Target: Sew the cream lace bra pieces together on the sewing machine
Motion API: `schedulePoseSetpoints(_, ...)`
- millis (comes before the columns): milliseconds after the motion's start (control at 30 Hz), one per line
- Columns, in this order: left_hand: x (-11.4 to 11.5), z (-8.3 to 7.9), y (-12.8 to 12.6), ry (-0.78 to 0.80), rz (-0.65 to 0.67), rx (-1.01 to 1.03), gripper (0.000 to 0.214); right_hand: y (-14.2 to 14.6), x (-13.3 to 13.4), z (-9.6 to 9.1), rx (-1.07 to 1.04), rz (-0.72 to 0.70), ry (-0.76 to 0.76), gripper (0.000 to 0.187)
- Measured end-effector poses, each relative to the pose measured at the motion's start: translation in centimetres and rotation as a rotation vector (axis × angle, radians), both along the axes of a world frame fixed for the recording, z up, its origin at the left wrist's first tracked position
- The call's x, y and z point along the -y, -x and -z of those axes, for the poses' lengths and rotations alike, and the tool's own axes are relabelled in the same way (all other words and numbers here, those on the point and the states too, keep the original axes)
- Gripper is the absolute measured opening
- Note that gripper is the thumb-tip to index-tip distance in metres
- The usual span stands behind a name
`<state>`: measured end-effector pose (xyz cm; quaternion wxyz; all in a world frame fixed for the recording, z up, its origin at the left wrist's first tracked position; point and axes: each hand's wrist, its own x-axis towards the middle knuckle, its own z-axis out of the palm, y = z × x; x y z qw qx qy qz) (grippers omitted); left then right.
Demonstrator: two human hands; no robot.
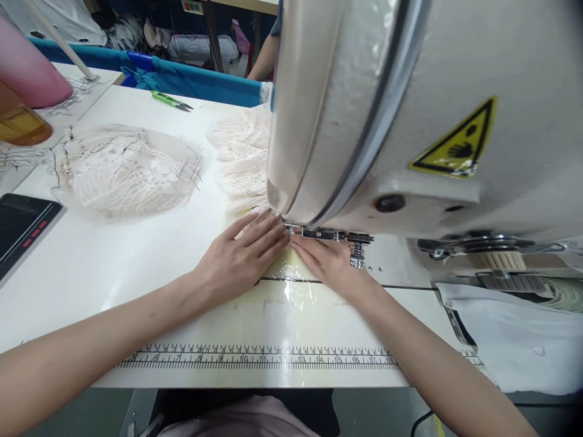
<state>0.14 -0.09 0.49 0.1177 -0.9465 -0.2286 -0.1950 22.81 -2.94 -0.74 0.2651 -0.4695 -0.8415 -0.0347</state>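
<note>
My left hand (pixel 239 255) lies flat on the white table with fingers stretched out, pressing a piece of cream lace fabric (pixel 241 161) toward the needle area. My right hand (pixel 330 262) rests flat beside it, fingertips at the presser foot (pixel 291 230) of the white sewing machine (pixel 410 115). The machine head fills the upper right and hides the needle and part of the lace. Both hands touch each other near the foot.
A pile of cream lace pieces (pixel 125 170) lies at the left. Green thread snips (pixel 170 100) sit at the back. A black control panel (pixel 20 227) is at the left edge. A printed ruler (pixel 255 358) runs along the table's front. White cloth (pixel 514 334) lies at the right.
</note>
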Motion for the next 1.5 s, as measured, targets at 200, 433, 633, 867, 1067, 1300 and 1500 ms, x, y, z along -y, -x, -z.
schedulePoseSetpoints(200, 0.0, 0.0, 0.2, -0.078, 0.015, -0.005, 0.032, -0.1, 0.9, -0.3, 0.050, 0.003, -0.014, 0.022)
schedulePoseSetpoints(433, -0.2, -0.5, 0.0, -0.068, -0.011, 0.022, 0.032, 0.4, 0.8, 0.2, -0.004, 0.000, 0.022, 0.027)
schedulePoseSetpoints(633, -0.4, -0.3, 0.1, -0.015, -0.031, 0.045, 0.031, 0.4, 0.9, 0.4, 0.040, 0.026, 0.084, 0.032)
schedulePoseSetpoints(867, -0.3, -0.2, -0.1, -0.022, -0.068, 0.007, 0.033, 0.5, 1.0, 0.9, 0.075, 0.071, 0.107, 0.040)
schedulePoseSetpoints(1067, -0.3, -0.2, -0.2, 0.026, -0.094, 0.010, 0.033, 0.6, 0.9, 0.8, 0.094, 0.075, 0.129, 0.042)
schedulePoseSetpoints(1300, -0.3, -0.3, -0.4, 0.033, -0.102, 0.020, 0.033, 0.5, 0.7, 0.9, 0.093, 0.078, 0.080, 0.036)
schedulePoseSetpoints(1500, -0.2, -0.3, -0.4, 0.001, -0.129, -0.022, 0.034, 0.1, 0.3, 0.1, -0.071, 0.109, 0.015, 0.023)
